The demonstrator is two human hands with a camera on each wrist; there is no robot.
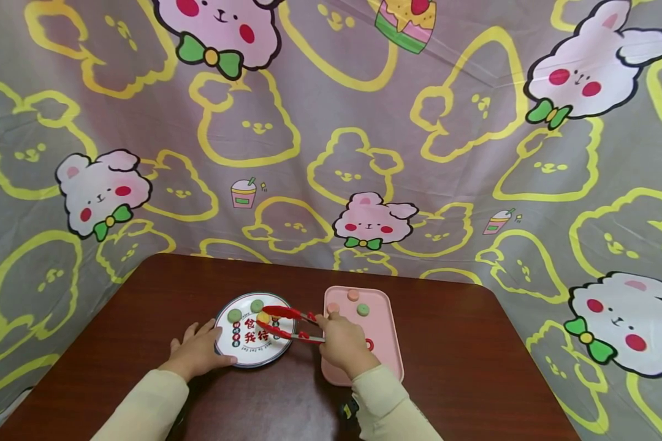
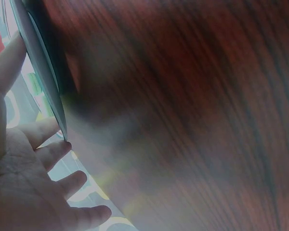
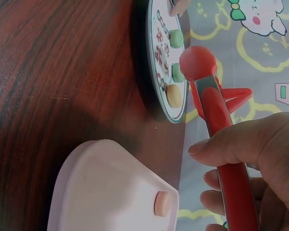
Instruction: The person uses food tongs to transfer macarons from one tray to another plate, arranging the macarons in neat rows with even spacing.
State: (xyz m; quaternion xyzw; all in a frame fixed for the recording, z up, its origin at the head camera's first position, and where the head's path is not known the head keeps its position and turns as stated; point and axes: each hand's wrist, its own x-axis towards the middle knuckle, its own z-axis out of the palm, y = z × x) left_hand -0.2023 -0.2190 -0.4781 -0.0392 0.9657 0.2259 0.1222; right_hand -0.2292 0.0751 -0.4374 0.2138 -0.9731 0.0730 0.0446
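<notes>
My right hand (image 1: 343,342) grips red-and-silver tongs (image 1: 287,313), held over the white plate (image 1: 248,361). A small yellow disc (image 1: 262,318) shows between the tong tips in the head view. Two green discs (image 1: 234,315) (image 3: 177,72) lie on the plate, which bears red characters. From the right wrist, a yellow-orange disc (image 3: 174,96) appears near the plate's rim. My left hand (image 1: 195,352) rests at the plate's left rim, its thumb and index finger touching the edge and the other fingers (image 2: 91,216) spread and fairly straight.
A pink tray (image 1: 394,361) stands right of the plate, partly under my right hand. It carries two pink discs (image 1: 353,295) (image 1: 333,308), a green disc (image 1: 363,309) and a red ring shape (image 1: 369,344). A patterned cloth (image 1: 452,239) hangs behind the dark wooden table (image 1: 452,367).
</notes>
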